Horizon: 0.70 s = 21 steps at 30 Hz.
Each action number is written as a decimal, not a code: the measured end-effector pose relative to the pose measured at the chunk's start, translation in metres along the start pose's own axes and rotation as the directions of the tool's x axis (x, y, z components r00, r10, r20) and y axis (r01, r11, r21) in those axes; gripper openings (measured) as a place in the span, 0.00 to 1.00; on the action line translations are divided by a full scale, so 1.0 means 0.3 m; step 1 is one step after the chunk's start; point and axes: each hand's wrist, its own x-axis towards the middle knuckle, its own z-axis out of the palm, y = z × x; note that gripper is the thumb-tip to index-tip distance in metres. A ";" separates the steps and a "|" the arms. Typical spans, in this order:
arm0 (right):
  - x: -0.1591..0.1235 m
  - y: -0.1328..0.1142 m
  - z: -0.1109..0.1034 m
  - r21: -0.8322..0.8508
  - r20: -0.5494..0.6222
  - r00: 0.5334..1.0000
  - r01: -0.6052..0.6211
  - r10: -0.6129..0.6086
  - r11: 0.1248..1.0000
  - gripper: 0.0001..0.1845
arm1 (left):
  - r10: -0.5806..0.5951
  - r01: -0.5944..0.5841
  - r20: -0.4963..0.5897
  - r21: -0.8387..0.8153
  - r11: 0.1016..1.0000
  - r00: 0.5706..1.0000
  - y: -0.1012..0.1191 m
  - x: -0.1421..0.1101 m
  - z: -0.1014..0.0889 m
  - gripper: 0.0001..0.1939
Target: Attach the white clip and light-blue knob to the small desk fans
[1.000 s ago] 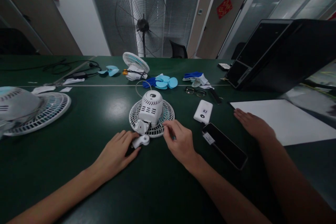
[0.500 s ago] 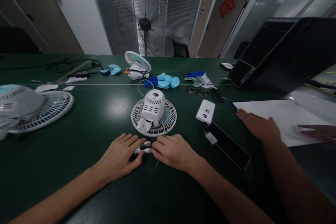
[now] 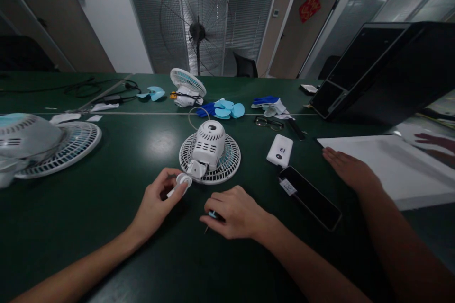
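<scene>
My left hand (image 3: 154, 203) pinches a white plastic part (image 3: 184, 180) with a round end between thumb and fingers, just above the table. The fan body (image 3: 209, 144), white with a slotted motor housing, lies face down on its round grille (image 3: 232, 154) right behind my hands. A white joint piece (image 3: 196, 169) sticks out of the housing toward my left hand. Curled around a screwdriver (image 3: 213, 214) is my right hand (image 3: 236, 213); a bit of blue and black handle and the thin shaft show, pointing down toward the table.
A white power bank (image 3: 280, 150) and a black phone (image 3: 309, 199) lie to the right. Beyond them another person's hand (image 3: 350, 170) rests by white sheets (image 3: 384, 161). Glasses (image 3: 269, 123), gloves (image 3: 270, 105), blue fan blades (image 3: 229, 109) and a second fan (image 3: 31, 147) are around.
My left hand has lifted the white part and moved it left and up, apart from my right hand. My right hand has turned slightly, showing the screwdriver handle. The other person's far hand moved away.
</scene>
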 end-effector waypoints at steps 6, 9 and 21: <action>0.031 0.047 0.033 0.411 -0.509 0.801 -0.096 0.316 0.907 0.06 | -0.155 0.182 0.127 -0.235 0.955 0.980 0.013 0.018 0.039 0.21; 0.051 0.066 0.046 0.489 -0.562 0.722 -0.102 0.403 0.866 0.07 | -0.184 0.224 0.157 -0.297 0.928 0.970 0.033 0.019 0.055 0.20; 0.058 0.042 0.058 0.542 -0.546 0.717 -0.094 0.434 0.835 0.05 | -0.227 0.250 0.108 -0.521 0.816 0.968 0.043 0.041 0.098 0.21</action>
